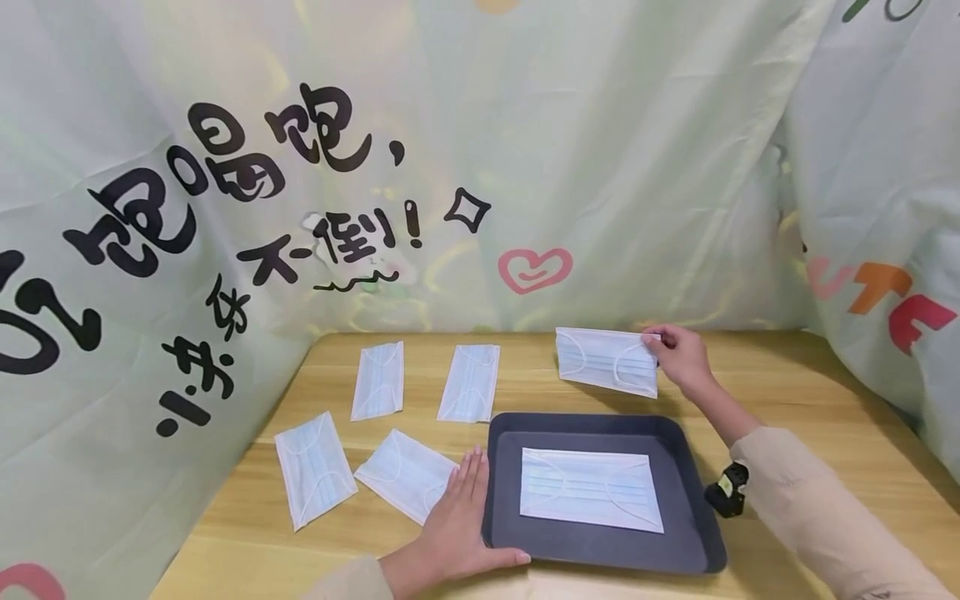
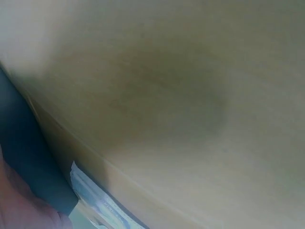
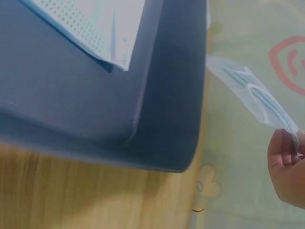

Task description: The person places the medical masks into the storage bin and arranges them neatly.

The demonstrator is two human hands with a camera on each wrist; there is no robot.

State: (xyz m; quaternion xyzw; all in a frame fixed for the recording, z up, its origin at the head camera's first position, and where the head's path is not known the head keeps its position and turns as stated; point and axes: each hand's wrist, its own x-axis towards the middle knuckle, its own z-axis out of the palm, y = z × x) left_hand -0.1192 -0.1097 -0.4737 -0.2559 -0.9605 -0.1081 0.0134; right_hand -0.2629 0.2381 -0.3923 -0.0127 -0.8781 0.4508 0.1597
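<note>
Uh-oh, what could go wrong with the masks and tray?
The right hand pinches a mask near one corner, so it might slip. Another mask lies in the tray; a second could land crooked on it. The left hand touches the tray's edge; a hard push might slide it.

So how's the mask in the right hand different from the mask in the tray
The held mask is pinched at one end by the right hand; no hand touches the tray mask. The held mask is tilted in the air, while the tray mask lies flat in the dark tray. Both are pale blue and white, with ear loops showing.
</note>
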